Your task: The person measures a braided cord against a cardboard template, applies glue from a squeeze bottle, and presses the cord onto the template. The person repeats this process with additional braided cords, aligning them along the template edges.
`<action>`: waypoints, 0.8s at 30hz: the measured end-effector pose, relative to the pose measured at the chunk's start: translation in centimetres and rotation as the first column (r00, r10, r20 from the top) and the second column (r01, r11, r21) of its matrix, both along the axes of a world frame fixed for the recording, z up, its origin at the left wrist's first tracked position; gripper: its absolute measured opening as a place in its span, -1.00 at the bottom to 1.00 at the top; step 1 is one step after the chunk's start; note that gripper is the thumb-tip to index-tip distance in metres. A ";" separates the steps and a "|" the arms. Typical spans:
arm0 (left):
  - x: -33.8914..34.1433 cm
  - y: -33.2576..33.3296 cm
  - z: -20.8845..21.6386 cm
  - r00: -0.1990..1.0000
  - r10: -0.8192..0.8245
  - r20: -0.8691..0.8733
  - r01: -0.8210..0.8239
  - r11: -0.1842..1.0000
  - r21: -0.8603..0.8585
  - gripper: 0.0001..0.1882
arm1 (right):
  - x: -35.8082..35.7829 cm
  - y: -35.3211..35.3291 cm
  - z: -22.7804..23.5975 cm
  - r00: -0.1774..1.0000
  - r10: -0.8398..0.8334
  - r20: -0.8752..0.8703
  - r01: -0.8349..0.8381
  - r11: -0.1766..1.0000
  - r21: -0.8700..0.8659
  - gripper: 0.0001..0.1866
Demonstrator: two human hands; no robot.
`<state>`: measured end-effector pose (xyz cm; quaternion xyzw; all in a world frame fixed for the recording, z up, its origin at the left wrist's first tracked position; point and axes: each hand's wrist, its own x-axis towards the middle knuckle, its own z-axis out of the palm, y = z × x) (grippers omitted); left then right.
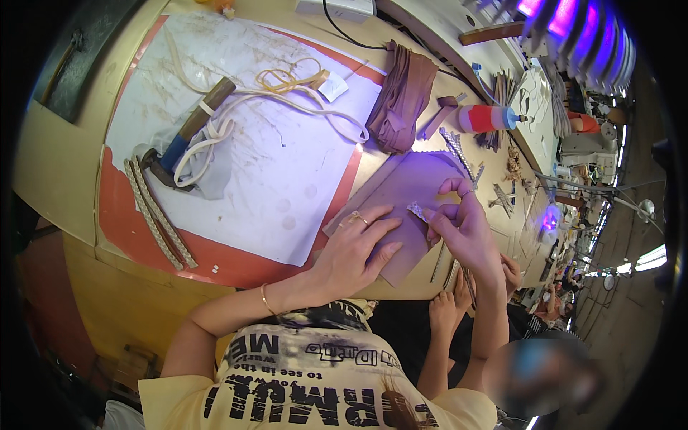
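1. Your left hand (355,247) lies flat and open on the brown sheet (408,197), holding nothing.
2. Your right hand (462,222) pinches a small zigzag strip (417,211) at the sheet's right edge.
3. A hammer (188,129) lies far left.

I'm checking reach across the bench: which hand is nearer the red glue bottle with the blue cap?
The right. The right hand pinches a small trim strip just below the glue bottle; the left hand lies flat on the tan leather sheet, farther down and left.
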<state>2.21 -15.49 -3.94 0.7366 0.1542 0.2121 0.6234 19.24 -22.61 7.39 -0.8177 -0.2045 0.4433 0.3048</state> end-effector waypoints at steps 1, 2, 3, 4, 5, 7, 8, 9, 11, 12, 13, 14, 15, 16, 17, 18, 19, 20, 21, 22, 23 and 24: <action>0.0 0.0 0.0 1.000 0.001 0.001 -0.001 1.000 0.002 -0.63 | 0.0 0.0 0.0 1.000 -0.004 -0.006 0.004 1.000 -0.002 -0.65; 0.0 0.0 0.0 1.000 0.002 0.000 -0.002 1.000 0.000 -0.62 | 0.0 0.1 0.0 1.000 -0.013 -0.006 0.013 1.000 -0.011 -0.65; 0.0 0.0 -0.1 1.000 0.004 0.002 -0.004 1.000 0.008 -0.62 | 0.0 0.1 0.0 1.000 -0.010 -0.004 0.010 1.000 -0.013 -0.65; 0.0 0.0 -0.1 1.000 0.006 0.002 -0.006 1.000 0.011 -0.62 | -0.1 0.2 0.0 1.000 -0.012 0.004 0.012 1.000 -0.022 -0.65; 0.0 0.0 -0.1 1.000 0.008 0.000 -0.008 1.000 0.015 -0.62 | -0.1 0.2 0.0 1.000 -0.014 0.010 0.015 0.999 -0.031 -0.65; -0.1 -0.1 -0.1 1.000 0.007 0.002 -0.007 1.000 0.004 -0.62 | -0.2 0.3 -0.1 1.000 -0.011 0.021 0.012 0.999 -0.033 -0.65; -0.1 -0.1 -0.1 1.000 0.005 0.003 -0.005 1.000 -0.001 -0.62 | -0.3 0.3 -0.1 1.000 -0.010 0.026 0.011 0.999 -0.034 -0.65; -0.1 -0.1 -0.1 1.000 0.005 0.004 -0.005 1.000 0.000 -0.62 | -0.3 0.3 -0.1 0.999 -0.007 0.032 0.008 0.999 -0.038 -0.66; -0.1 -0.1 -0.1 1.000 0.006 0.005 -0.006 1.000 0.004 -0.62 | -0.4 0.4 0.0 0.999 -0.002 0.048 0.005 0.999 -0.053 -0.66; -0.1 -0.1 -0.1 1.000 0.004 0.005 -0.004 1.000 0.005 -0.62 | -0.5 0.4 0.0 0.999 0.002 0.048 0.000 0.999 -0.048 -0.66; -0.1 -0.1 -0.1 1.000 0.001 0.004 -0.001 1.000 0.006 -0.62 | -0.5 0.4 0.0 0.999 0.004 0.053 -0.001 0.999 -0.050 -0.66; -0.1 -0.1 -0.1 1.000 -0.001 0.003 0.001 1.000 0.000 -0.62 | -0.5 0.4 0.1 0.998 0.005 0.057 -0.002 0.999 -0.051 -0.67; -0.1 -0.1 -0.1 1.000 -0.004 0.003 0.004 1.000 0.005 -0.62 | -0.5 0.4 0.1 0.998 0.002 0.057 0.001 0.998 -0.056 -0.67; -0.1 -0.1 -0.1 1.000 -0.006 0.001 0.006 1.000 0.003 -0.62 | -0.6 0.5 0.1 0.998 0.000 0.058 0.003 0.998 -0.061 -0.67; -0.1 -0.1 -0.1 1.000 -0.009 -0.003 0.009 1.000 -0.004 -0.62 | -0.6 0.5 0.1 0.998 0.001 0.060 0.003 0.997 -0.072 -0.67; -0.1 -0.1 -0.1 1.000 -0.008 -0.002 0.008 1.000 0.003 -0.61 | -0.6 0.5 0.1 0.998 0.001 0.057 0.003 0.998 -0.067 -0.67; -0.1 -0.1 -0.1 1.000 -0.009 -0.003 0.009 1.000 0.005 -0.61 | -0.6 0.5 0.1 0.998 0.004 0.057 0.000 0.998 -0.068 -0.67; -0.1 0.0 -0.1 1.000 -0.009 -0.008 0.009 1.000 0.004 -0.61 | -0.6 0.6 0.1 0.998 0.000 0.067 0.007 0.996 -0.091 -0.67; 0.0 0.0 -0.1 1.000 -0.008 -0.005 0.009 1.000 0.013 -0.61 | -0.6 0.6 0.1 0.999 -0.003 0.052 0.007 0.998 -0.065 -0.67; 0.0 0.0 0.0 1.000 -0.008 -0.005 0.008 1.000 0.019 -0.61 | -0.7 0.6 0.1 0.999 -0.013 0.048 0.016 0.998 -0.061 -0.68; 0.0 0.0 0.0 1.000 -0.005 -0.006 0.005 1.000 0.020 -0.61 | -0.7 0.6 0.1 0.999 -0.023 0.043 0.026 0.998 -0.057 -0.68; 0.0 0.0 0.0 1.000 -0.007 -0.007 0.007 1.000 0.025 -0.61 | -0.7 0.6 0.2 0.999 -0.025 0.042 0.027 0.998 -0.058 -0.68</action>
